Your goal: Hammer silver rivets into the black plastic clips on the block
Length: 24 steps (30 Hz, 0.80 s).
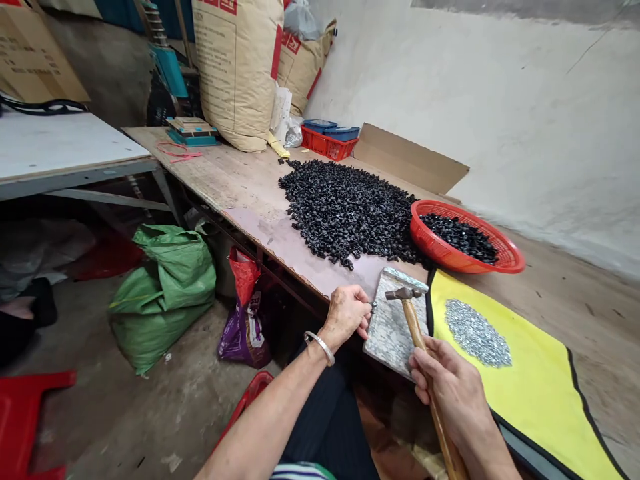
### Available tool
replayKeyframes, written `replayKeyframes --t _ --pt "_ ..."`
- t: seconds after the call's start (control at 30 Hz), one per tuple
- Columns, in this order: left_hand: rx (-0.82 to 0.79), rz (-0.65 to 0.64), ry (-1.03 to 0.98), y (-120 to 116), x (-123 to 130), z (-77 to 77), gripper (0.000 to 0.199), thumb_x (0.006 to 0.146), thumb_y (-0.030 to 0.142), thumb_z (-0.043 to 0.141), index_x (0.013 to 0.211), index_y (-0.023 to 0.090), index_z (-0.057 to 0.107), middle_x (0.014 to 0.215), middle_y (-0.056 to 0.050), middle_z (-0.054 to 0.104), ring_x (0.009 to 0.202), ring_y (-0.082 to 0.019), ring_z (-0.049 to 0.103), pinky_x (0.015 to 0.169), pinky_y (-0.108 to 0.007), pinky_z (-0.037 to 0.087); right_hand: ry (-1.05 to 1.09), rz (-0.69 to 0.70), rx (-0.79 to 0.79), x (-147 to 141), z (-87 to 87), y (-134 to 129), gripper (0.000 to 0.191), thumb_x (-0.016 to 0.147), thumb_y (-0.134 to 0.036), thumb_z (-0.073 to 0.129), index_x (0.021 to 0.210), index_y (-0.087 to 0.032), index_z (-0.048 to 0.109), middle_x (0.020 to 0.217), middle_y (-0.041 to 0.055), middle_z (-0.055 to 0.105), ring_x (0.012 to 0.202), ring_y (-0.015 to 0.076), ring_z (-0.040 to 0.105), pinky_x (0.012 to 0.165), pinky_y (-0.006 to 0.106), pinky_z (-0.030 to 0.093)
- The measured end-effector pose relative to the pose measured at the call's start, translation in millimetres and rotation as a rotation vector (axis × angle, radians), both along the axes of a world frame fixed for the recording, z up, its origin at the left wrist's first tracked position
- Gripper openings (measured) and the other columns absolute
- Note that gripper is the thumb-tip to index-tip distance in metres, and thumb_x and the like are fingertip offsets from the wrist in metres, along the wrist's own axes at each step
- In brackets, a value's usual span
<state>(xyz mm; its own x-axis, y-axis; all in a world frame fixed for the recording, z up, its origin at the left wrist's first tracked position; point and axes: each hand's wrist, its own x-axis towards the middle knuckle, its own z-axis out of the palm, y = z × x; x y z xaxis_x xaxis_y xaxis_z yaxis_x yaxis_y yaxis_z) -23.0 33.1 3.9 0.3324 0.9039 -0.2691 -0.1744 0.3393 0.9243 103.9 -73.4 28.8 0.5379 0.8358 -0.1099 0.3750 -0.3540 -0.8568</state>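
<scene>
right hand (447,373) wrapped round a wooden-handled hammer (413,325), head over the speckled slab (391,340), left hand (346,313) pinching a tiny black piece (373,305) at its edge

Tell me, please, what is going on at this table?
The right hand grips a hammer by its wooden handle, the head over a grey slab. The left hand pinches a small dark piece at the slab's left edge. Beyond the slab is a heap of black pieces, and a red basket holds more. Silver bits lie on a yellow cloth.
</scene>
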Motion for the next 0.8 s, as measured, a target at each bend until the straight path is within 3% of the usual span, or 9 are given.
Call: replayKeyframes --t 0.1,0.17,0.27,0.33,0.5,0.57,0.7,0.8 --pt "0.035 0.014 -0.036 -5.0 -10.2 3.8 0.01 0.061 0.006 0.049 0.06 0.015 0.047 0.035 0.009 0.044 0.024 -0.005 0.039 0.024 -0.014 0.031 0.411 -0.012 -0.016 3.8 2.9 6.0 0.035 0.057 -0.033 0.064 0.084 -0.018 0.049 0.058 -0.0039 0.051 0.041 0.0088 0.042 0.034 0.022 0.032" --pt "0.067 0.016 -0.051 -11.9 -19.4 9.5 0.008 0.061 0.008 0.052 0.06 0.015 0.049 0.037 0.008 0.045 0.025 -0.005 0.038 0.024 -0.013 0.03 0.396 0.012 -0.047 8.3 1.7 9.0 0.035 0.06 -0.033 0.061 0.087 -0.018 0.048 0.056 -0.0052 0.05 0.039 0.009 0.042 0.035 0.022 0.032" --pt "0.111 -0.001 -0.051 -25.7 -32.7 20.4 0.006 0.06 0.012 0.055 0.058 0.015 0.05 0.04 0.007 0.048 0.028 -0.004 0.038 0.026 -0.014 0.032 -0.089 0.116 -0.206 15.9 0.8 12.7 0.025 0.072 -0.034 0.047 0.092 -0.018 0.05 0.051 -0.0044 0.049 0.038 0.0118 0.045 0.039 0.025 0.035" --pt "0.124 0.002 -0.04 -34.7 -39.6 27.2 0.005 0.06 0.014 0.056 0.058 0.014 0.052 0.041 0.007 0.046 0.032 -0.005 0.04 0.03 -0.015 0.036 -0.407 0.155 -0.28 16.9 2.9 14.3 0.017 0.074 -0.029 0.044 0.083 -0.019 0.054 0.053 -0.0012 0.052 0.044 0.0139 0.05 0.044 0.026 0.037" --pt "0.093 0.012 -0.042 -49.9 -49.6 37.3 0.003 0.062 0.017 0.056 0.062 0.015 0.054 0.044 0.004 0.05 0.04 -0.009 0.049 0.037 -0.019 0.043 -1.08 0.235 -0.317 3.4 11.8 11.3 0.016 0.078 -0.022 0.043 0.067 -0.019 0.054 0.059 0.0039 0.057 0.055 0.0165 0.055 0.049 0.026 0.034" --pt "0.12 0.019 -0.017 -53.4 -52.1 38.5 0.002 0.063 0.016 0.055 0.062 0.015 0.053 0.046 0.004 0.05 0.041 -0.009 0.05 0.039 -0.02 0.044 -1.22 0.287 -0.311 -0.7 12.9 7.8 0.019 0.079 -0.021 0.042 0.064 -0.019 0.054 0.06 0.0044 0.058 0.053 0.016 0.055 0.047 0.026 0.034" --pt "0.374 0.044 0.077 -58.4 -56.4 37.8 0.009 0.068 0.01 0.052 0.061 0.016 0.052 0.056 0.003 0.05 0.047 -0.008 0.05 0.044 -0.019 0.043 -1.152 0.249 -0.119 -4.7 15.0 0.6 0.023 0.082 -0.026 0.041 0.07 -0.019 0.06 0.069 0.0061 0.062 0.056 0.0156 0.056 0.048 0.027 0.039" --pt "0.629 0.032 0.122 -60.5 -58.2 37.1 0.015 0.071 0.005 0.05 0.061 0.016 0.05 0.063 0.002 0.049 0.052 -0.008 0.049 0.05 -0.019 0.041 -0.793 0.282 0.092 -14.1 22.4 -3.1 0.025 0.081 -0.035 0.046 0.087 -0.019 0.064 0.079 0.006 0.065 0.065 0.0167 0.06 0.056 0.028 0.046"
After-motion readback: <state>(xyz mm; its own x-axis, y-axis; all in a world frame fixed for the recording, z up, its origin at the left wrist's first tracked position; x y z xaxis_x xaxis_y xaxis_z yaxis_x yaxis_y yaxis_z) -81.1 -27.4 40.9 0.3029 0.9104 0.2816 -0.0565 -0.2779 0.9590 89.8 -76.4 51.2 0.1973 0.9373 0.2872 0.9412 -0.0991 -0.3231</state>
